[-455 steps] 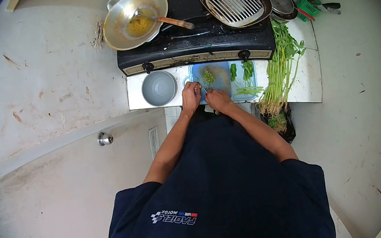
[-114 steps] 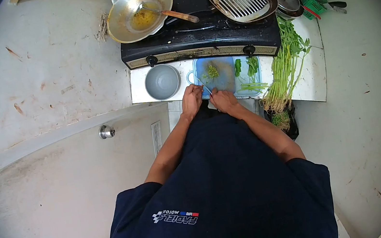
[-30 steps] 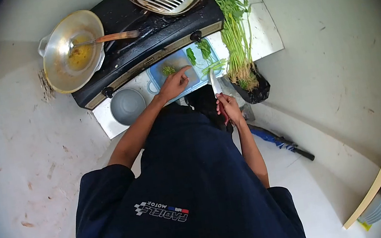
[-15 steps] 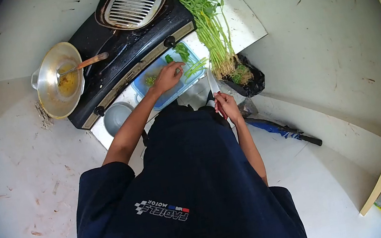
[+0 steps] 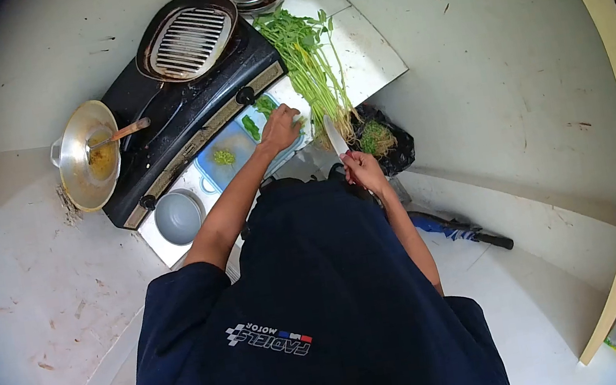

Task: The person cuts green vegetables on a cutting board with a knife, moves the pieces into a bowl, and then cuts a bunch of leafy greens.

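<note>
My right hand [image 5: 364,169] is wrapped round the red handle of a knife [image 5: 335,138], its blade pointing up toward the roots of a long green leafy bunch [image 5: 314,65]. My left hand [image 5: 283,127] is over the right part of a blue cutting board [image 5: 219,162], fingers bent; whether it grips any stems is too small to tell. Cut green leaves [image 5: 251,128] lie on the board beside the left hand, and a small pile of chopped green bits [image 5: 223,156] is farther left.
A black stove [image 5: 188,123] carries a grill pan [image 5: 191,43] and a wok [image 5: 89,155]. A grey bowl [image 5: 178,217] stands left of the board. Beside the bunch's roots is a black plastic bag [image 5: 399,150]. A folded umbrella [image 5: 455,228] lies lower right.
The view has shifted. My left hand has moved right across the board, uncovering the chopped pile. The knife is still in my right hand, its blade tilted more to the left.
</note>
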Motion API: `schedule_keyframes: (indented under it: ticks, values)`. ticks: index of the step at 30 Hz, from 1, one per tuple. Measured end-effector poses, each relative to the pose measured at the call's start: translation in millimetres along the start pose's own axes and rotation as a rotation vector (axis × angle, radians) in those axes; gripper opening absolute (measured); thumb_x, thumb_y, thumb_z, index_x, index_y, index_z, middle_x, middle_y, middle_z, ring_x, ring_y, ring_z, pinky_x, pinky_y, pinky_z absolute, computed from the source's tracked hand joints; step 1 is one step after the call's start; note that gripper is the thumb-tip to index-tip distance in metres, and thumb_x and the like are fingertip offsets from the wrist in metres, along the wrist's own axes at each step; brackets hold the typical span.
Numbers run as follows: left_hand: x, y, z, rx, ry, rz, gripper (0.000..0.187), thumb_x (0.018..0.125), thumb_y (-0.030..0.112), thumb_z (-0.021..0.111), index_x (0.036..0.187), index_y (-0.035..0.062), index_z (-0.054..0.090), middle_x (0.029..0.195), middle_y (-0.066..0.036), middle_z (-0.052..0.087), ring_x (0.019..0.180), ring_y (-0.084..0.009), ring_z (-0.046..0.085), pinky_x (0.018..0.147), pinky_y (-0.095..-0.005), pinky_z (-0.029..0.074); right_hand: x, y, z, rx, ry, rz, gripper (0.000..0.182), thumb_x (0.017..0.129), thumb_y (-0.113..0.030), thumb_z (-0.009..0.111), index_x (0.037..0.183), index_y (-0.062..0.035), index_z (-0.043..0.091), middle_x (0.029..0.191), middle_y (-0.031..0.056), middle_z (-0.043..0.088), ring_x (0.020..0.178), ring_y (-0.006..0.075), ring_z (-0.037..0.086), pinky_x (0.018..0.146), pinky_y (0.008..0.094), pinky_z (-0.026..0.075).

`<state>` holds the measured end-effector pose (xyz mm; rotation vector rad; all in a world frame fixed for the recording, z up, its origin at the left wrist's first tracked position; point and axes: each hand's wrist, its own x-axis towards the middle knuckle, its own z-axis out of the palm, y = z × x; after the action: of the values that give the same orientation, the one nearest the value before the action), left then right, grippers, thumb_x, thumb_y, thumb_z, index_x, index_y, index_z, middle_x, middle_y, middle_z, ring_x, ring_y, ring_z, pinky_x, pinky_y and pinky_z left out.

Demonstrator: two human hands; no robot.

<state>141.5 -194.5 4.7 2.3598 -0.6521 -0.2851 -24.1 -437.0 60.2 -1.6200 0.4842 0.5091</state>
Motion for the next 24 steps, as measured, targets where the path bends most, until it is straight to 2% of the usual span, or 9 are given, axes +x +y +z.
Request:
schedule_keyframes:
  ticks: [1,7,13,16,19,22,23,24]
  values:
    - [3.7,-1.5,3.6,0.032,-0.018,0.008,0.032,0.088,0.019,0.073,0.118,0.0079,0.072,0.112,-0.017,0.059,0.110,-0.0374,0.057,0.099,-0.0459,0.048,1.4,-3.1,-3.3,-0.026,-0.008,-0.017,0.040,0.103,-0.037,0.064,0.084,-0.0018,0.064,0.064,0.0044,0.063,0.057,0.0114,0.062,0.055,0.0281,0.050]
    - [14.7,-0.3,16.6,0.096,-0.102,-0.075,0.019,0.087,0.019,0.074,0.103,0.0078,0.075,0.109,-0.019,0.058,0.107,-0.0380,0.056,0.098,-0.0468,0.047,5.2,-10.9,-22.2,-0.033,-0.038,-0.051,0.040,0.103,-0.037,0.063,0.083,-0.0024,0.063,0.065,0.0043,0.064,0.056,0.0116,0.062,0.056,0.0283,0.050]
    - [14.7,-1.4,16.9,0.022,-0.045,-0.092,0.009,0.087,0.016,0.073,0.094,0.0115,0.076,0.100,-0.015,0.061,0.104,-0.0352,0.058,0.095,-0.0455,0.045,12.7,-4.8,-39.5,-0.034,-0.064,-0.051,0.039,0.103,-0.036,0.063,0.084,-0.0028,0.063,0.064,0.0041,0.064,0.057,0.0115,0.063,0.056,0.0279,0.050]
    - [9.4,0.5,7.3,-0.032,0.072,-0.052,0.006,0.086,0.013,0.071,0.088,0.0107,0.076,0.089,-0.013,0.065,0.094,-0.0332,0.061,0.097,-0.0449,0.044,15.1,-2.9,-46.4,-0.034,-0.078,-0.053,0.037,0.104,-0.035,0.063,0.085,-0.0034,0.062,0.064,0.0039,0.063,0.056,0.0111,0.062,0.055,0.0271,0.048]
    - [4.4,3.4,-5.9,-0.153,0.190,-0.083,0.007,0.088,0.012,0.070,0.089,0.0096,0.077,0.085,-0.013,0.070,0.085,-0.0304,0.065,0.090,-0.0427,0.048,18.0,-5.1,-48.7,-0.046,-0.102,-0.061,0.035,0.105,-0.032,0.062,0.085,-0.0041,0.061,0.063,0.0032,0.063,0.054,0.0101,0.060,0.052,0.0257,0.046]
    - [-11.8,26.2,-22.0,-0.412,0.421,-0.207,0.009,0.089,0.010,0.072,0.095,0.0095,0.078,0.086,-0.014,0.073,0.079,-0.0253,0.068,0.077,-0.0382,0.051,20.6,-7.5,-51.3,-0.101,-0.146,-0.089,0.033,0.105,-0.031,0.062,0.086,-0.0043,0.061,0.063,0.0025,0.063,0.054,0.0089,0.059,0.052,0.0256,0.046]
    - [-15.1,16.0,-15.5,-0.449,0.467,-0.225,0.010,0.091,0.011,0.074,0.100,0.0058,0.077,0.089,-0.010,0.074,0.078,-0.0164,0.069,0.068,-0.0313,0.050,22.1,-7.7,-51.0,-0.128,-0.157,-0.100,0.033,0.105,-0.031,0.062,0.086,-0.0043,0.061,0.063,0.0023,0.062,0.054,0.0086,0.058,0.052,0.0257,0.046]
    - [-17.3,14.0,-16.4,-0.560,0.502,-0.287,0.012,0.092,0.011,0.074,0.102,0.0042,0.076,0.088,-0.008,0.074,0.077,-0.0145,0.068,0.069,-0.0299,0.050,23.9,-8.0,-50.8,-0.155,-0.170,-0.110,0.033,0.105,-0.030,0.062,0.086,-0.0043,0.061,0.063,0.0021,0.062,0.054,0.0082,0.058,0.052,0.0258,0.045]
